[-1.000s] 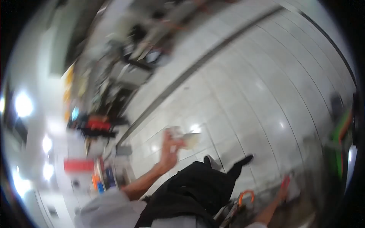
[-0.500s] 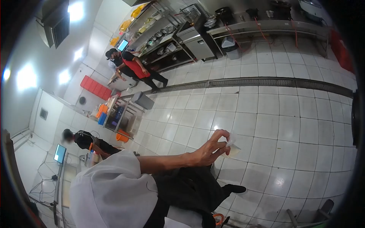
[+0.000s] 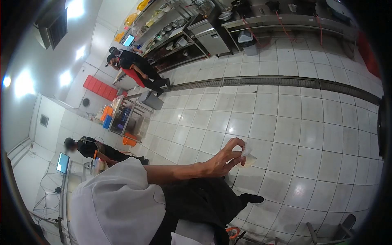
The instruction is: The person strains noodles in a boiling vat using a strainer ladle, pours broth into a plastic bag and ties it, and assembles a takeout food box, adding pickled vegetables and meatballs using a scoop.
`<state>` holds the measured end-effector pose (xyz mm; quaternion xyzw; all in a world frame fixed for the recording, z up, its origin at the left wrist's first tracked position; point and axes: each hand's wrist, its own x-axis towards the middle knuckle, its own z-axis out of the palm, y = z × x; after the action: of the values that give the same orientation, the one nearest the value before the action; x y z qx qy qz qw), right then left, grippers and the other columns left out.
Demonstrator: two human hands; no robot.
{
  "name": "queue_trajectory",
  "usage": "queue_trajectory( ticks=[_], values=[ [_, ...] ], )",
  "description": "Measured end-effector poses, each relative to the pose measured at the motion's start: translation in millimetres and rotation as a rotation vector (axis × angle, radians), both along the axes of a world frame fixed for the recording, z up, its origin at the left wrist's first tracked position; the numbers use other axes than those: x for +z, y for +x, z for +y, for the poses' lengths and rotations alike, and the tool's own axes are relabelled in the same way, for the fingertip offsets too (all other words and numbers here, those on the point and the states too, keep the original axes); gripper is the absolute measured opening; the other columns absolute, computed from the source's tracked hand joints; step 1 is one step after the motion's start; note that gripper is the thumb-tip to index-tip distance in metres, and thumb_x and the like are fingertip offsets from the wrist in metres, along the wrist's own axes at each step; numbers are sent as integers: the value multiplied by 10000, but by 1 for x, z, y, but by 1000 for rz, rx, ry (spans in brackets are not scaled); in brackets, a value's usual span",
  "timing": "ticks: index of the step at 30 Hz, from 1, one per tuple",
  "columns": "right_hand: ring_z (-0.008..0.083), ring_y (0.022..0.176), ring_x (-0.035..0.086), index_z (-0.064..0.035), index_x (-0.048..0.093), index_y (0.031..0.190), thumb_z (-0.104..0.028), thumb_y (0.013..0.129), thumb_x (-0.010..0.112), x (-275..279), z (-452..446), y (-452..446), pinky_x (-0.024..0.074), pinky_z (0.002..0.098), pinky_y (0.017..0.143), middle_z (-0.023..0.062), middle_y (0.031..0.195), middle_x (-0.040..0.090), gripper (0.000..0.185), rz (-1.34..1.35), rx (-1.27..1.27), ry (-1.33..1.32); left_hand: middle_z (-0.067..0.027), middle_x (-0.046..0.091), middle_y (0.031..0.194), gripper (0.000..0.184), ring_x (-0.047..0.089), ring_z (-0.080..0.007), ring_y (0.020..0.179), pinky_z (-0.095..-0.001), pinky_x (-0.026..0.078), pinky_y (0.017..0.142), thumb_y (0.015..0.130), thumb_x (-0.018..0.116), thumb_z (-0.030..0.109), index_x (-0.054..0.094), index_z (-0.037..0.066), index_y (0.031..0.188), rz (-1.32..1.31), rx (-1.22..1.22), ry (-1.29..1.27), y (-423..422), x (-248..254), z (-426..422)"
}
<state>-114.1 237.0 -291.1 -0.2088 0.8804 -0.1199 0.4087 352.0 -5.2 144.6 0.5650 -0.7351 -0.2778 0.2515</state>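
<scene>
Head view, the only 1 here: the left hand (image 3: 222, 160) reaches out over the white tiled floor (image 3: 294, 132), its forearm coming in from the 8 o'clock side out of a pale grey sleeve (image 3: 118, 200). Its fingertips are pinched on a small pale piece (image 3: 248, 160), whitish and partly see-through, which sticks out at the hand's 3 o'clock – too small and blurred to say what it is. The right hand is out of view, so I cannot tell how its fingers stand.

The step in hand looks like plain holding or carrying, with the piece clear of any surface. From here, I judge, a move calls for a light but sure pinch, since something this thin could slip or flutter, and a watch on the footing.

From the hand, a dark shoe (image 3: 252, 199) shows at 5 o'clock, a floor drain (image 3: 269, 81) crosses at 1, a grey bin (image 3: 247, 43) stands at 12 – well apart – and a co-worker (image 3: 100, 150) is at 9.
</scene>
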Motion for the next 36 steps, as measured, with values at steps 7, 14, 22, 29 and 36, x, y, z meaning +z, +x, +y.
queue_trajectory(
  ticks=[7, 14, 22, 29, 36],
  values=[
    [261, 1024, 518, -23, 432, 1326, -226, 955, 416, 5, -10, 1, 445, 393, 808, 153, 1238, 511, 423, 3, 40, 2, -125, 386, 1057, 125, 428, -293, 1052, -388, 368, 918, 890, 550, 27, 591, 14, 773, 8, 44, -5, 12, -3, 6],
    [254, 970, 548, -23, 453, 1308, -230, 955, 426, 7, -20, 2, 462, 382, 766, 149, 1197, 545, 411, 10, 80, -5, -120, 385, 1059, 135, 428, -289, 1063, -386, 365, 924, 892, 549, 26, 585, 14, 762, 19, 72, -5, 19, -7, 17],
    [245, 907, 583, -24, 478, 1288, -236, 954, 437, 8, -30, -3, 482, 369, 717, 144, 1150, 583, 397, 27, 126, -23, -161, 385, 1151, 85, 404, -328, 1167, -405, 371, 962, 872, 557, -18, 583, -7, 792, 55, 92, 47, 24, -7, 36],
    [238, 852, 614, -24, 499, 1271, -240, 954, 448, 23, -60, 10, 500, 358, 675, 140, 1109, 617, 387, -81, 181, -285, -118, 386, 1056, 100, 431, -289, 1050, -374, 377, 888, 878, 559, 6, 564, 16, 779, 113, 144, -26, 29, -14, 58],
    [374, 1185, 483, 9, 494, 1257, -16, 815, 439, 433, -197, 349, 446, 394, 906, 188, 1314, 465, 445, -326, 1574, -1290, -171, 389, 1141, 100, 434, -321, 1075, -377, 356, 943, 855, 522, -36, 528, 11, 944, 295, 211, -79, 66, -56, 92]
  ],
)
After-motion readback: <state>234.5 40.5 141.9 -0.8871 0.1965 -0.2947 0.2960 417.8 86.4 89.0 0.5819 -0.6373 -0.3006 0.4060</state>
